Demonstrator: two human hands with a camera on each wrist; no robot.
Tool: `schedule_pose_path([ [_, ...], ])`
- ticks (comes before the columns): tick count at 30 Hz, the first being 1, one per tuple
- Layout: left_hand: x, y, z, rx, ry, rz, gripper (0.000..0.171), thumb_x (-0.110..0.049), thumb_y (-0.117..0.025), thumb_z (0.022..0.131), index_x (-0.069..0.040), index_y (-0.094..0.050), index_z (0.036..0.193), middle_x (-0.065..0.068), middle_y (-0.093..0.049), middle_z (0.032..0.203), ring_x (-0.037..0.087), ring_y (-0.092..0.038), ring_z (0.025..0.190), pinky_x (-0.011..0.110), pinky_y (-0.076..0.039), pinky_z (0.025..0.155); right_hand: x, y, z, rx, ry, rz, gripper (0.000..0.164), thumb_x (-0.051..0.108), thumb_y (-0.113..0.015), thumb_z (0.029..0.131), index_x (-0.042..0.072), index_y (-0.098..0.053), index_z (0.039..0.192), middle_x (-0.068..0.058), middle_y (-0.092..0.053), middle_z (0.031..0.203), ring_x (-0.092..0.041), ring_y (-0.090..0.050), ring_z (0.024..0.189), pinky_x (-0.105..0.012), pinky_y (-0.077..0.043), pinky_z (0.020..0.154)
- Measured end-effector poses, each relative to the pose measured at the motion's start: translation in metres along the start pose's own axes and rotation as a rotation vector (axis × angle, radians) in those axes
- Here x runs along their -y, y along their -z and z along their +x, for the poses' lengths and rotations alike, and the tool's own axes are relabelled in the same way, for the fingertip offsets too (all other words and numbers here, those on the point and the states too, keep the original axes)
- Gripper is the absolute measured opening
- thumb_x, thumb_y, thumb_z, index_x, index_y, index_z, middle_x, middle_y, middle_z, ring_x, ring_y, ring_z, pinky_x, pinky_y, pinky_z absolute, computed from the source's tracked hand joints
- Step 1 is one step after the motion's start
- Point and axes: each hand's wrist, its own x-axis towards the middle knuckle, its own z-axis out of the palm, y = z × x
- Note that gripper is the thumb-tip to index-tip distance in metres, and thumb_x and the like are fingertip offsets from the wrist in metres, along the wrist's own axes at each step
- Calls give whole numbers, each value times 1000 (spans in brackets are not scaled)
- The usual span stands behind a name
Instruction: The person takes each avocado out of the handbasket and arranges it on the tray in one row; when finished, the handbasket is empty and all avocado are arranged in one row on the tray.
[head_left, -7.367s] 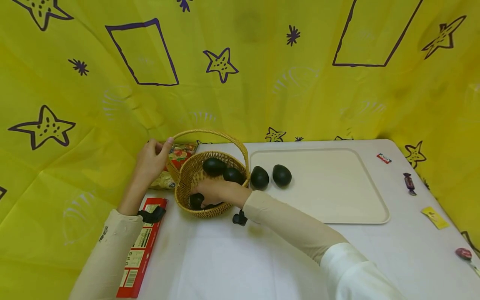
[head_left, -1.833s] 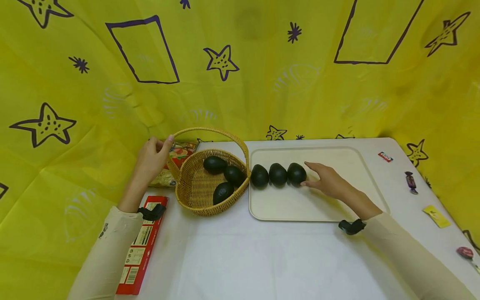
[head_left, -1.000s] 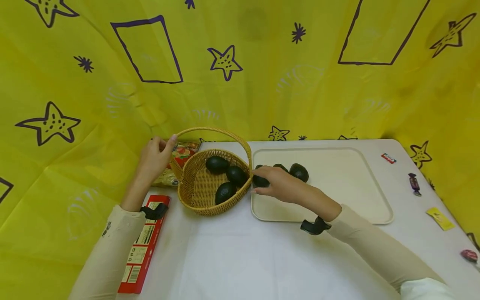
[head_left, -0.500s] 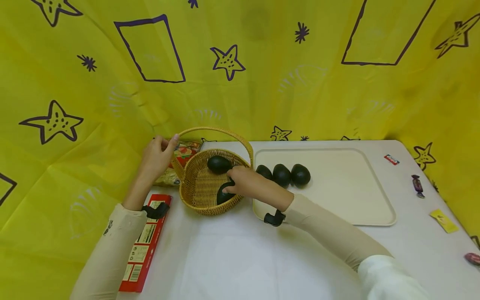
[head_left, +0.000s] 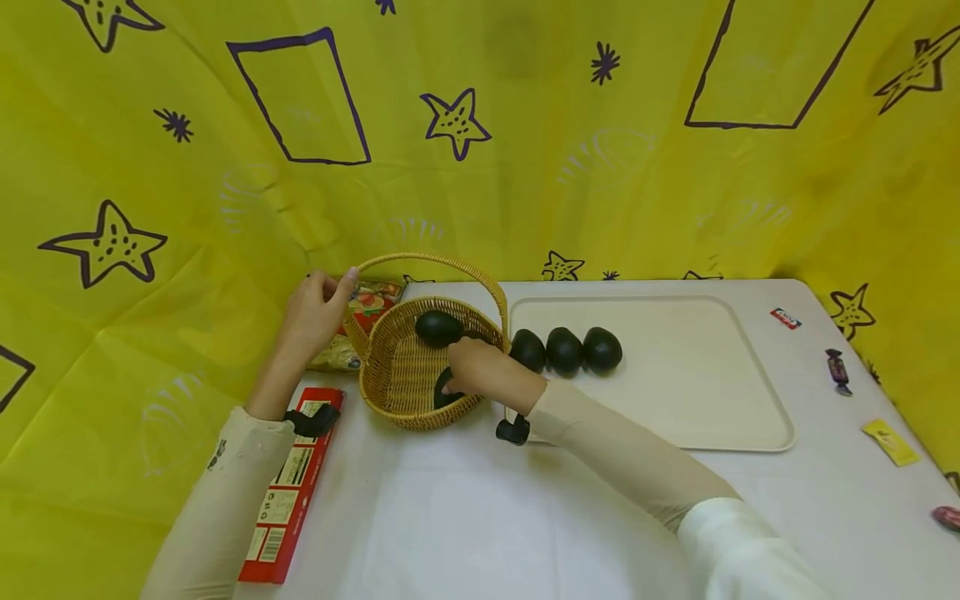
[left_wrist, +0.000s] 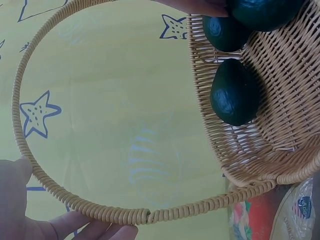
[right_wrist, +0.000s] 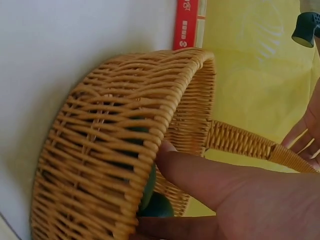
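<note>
My left hand grips the handle of a wicker basket at its left side. My right hand reaches over the basket's right rim, with thumb and fingers around a dark green avocado. In the head view the hand hides that avocado, and its fingertips are partly hidden in the right wrist view. Another avocado lies towards the back of the basket, and one near the front, partly behind the thumb. Three avocados stand in a row on the cream tray.
Food packets lie behind and left of the basket. A long red box lies in front of them, beneath my left wrist. Small wrapped sweets and a yellow sachet line the table's right side. A yellow patterned cloth hangs behind.
A third avocado has come out of the basket onto the tray. My right hand has since moved left from the tray back into the basket. The left hand has stayed at the handle.
</note>
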Motion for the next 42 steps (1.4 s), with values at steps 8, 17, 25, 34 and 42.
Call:
schedule_pose_path([
  [8,-1,1,-1,12,4,-8,77,-70,-36,106,4,-55,119,22,-57,109,36,-55,88,44,-45,75,6,-7,12,58,7,-37,43,40,-82,94,7,-68,117,-8,-71,112,-22,-70,102,-33,-58,84],
  [17,0,0,0,13,-6,-5,77,-70,-37,106,4,-54,117,23,-57,109,37,-55,90,46,-46,76,4,-7,11,66,42,-21,49,46,-68,103,2,-69,124,-14,-70,123,-24,-70,107,-36,-58,89],
  [25,0,-1,1,5,-7,-16,76,-69,-37,106,4,-55,117,23,-57,109,36,-54,90,45,-46,76,-5,1,9,132,146,-79,35,12,-70,102,9,-64,136,-11,-64,138,-25,-61,129,-38,-52,105],
  [34,0,1,-1,10,-5,-8,75,-68,-37,107,4,-55,116,21,-57,107,35,-54,87,44,-45,74,-6,-2,12,51,112,-135,55,45,-75,99,4,-64,134,-16,-63,139,-29,-64,125,-41,-55,101],
  [42,-1,1,0,9,-16,-5,73,-67,-38,107,4,-53,115,22,-56,109,36,-54,90,45,-45,76,-11,-10,25,-63,265,-116,49,37,-69,104,11,-56,144,-15,-58,136,-26,-65,117,-37,-56,96],
])
